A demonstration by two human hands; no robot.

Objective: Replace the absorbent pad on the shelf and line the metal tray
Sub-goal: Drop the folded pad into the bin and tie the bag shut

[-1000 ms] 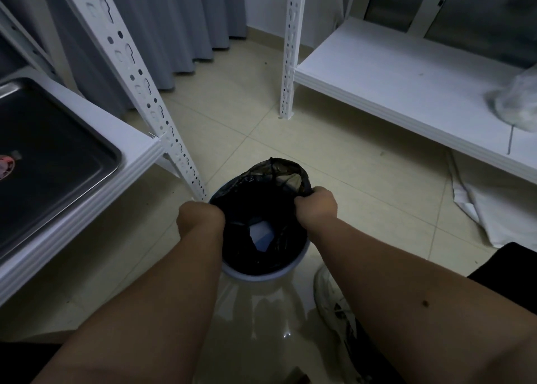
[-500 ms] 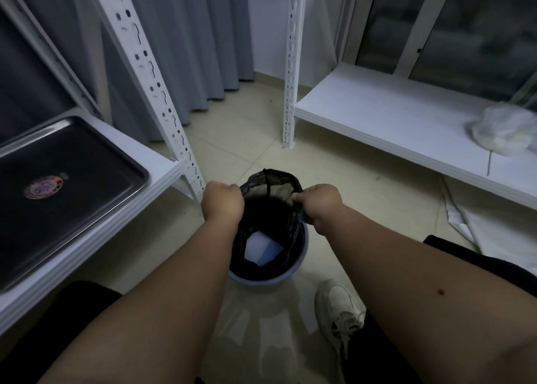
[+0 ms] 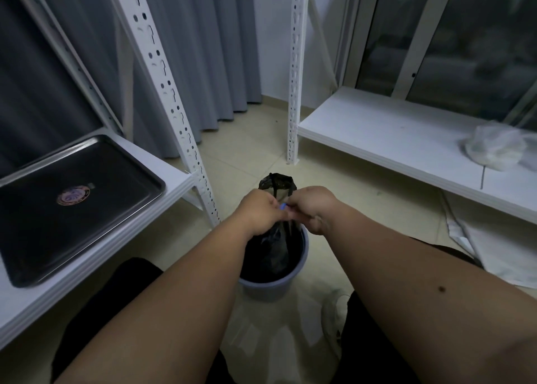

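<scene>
Together, the left hand [image 3: 258, 211] and right hand [image 3: 312, 209] pinch the gathered black plastic bin liner [image 3: 274, 238] above the round grey bucket [image 3: 276, 285]; the dark rectangular metal tray [image 3: 72, 206] lies on the white left shelf [image 3: 174, 177].

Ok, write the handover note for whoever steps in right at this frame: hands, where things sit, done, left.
Left hand and right hand both grip the gathered top of the black bin bag in the grey bin on the floor.
Metal tray sits unlined on the left shelf. Right shelf holds only a crumpled clear plastic bag; white sheets lie beneath it.
Done: bag gathered.
Left: pad on shelf, line tray.
</scene>
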